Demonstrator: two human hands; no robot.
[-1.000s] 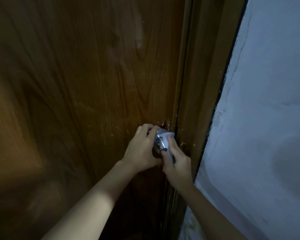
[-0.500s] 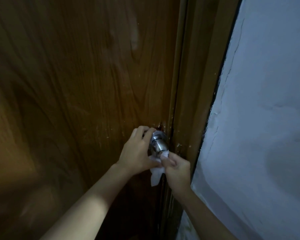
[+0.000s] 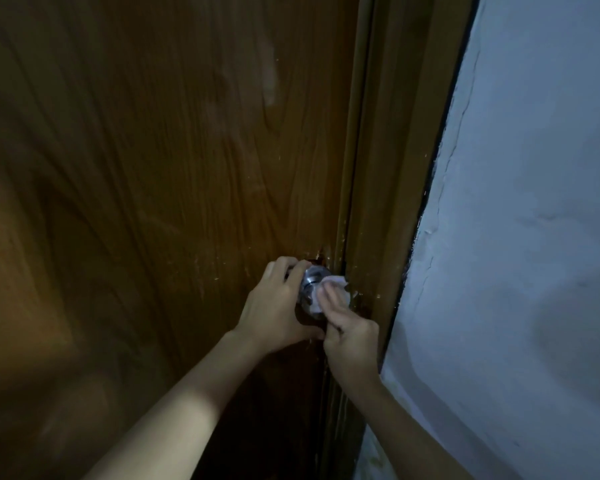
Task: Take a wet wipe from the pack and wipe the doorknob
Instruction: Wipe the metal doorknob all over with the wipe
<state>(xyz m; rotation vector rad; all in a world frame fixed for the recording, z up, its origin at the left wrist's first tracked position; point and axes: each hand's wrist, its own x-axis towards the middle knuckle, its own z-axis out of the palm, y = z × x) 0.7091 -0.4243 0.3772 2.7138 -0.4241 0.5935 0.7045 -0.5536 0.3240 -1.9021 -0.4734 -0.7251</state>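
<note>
A round metal doorknob (image 3: 311,279) sticks out of the brown wooden door (image 3: 160,174) near its right edge. My left hand (image 3: 274,306) grips the knob from the left side, fingers curled over its top. My right hand (image 3: 347,327) presses a white wet wipe (image 3: 333,287) flat against the knob's front and right side with the fingers. Much of the knob is hidden under the wipe and both hands. The wipe pack is out of sight.
The door frame (image 3: 395,168) runs down just right of the knob. A pale, cracked wall (image 3: 534,237) fills the right side. The scene is dim.
The wipe hung below the knob half a second ago; my right hand has brought it back up onto the knob's front. My left hand has kept its grip.
</note>
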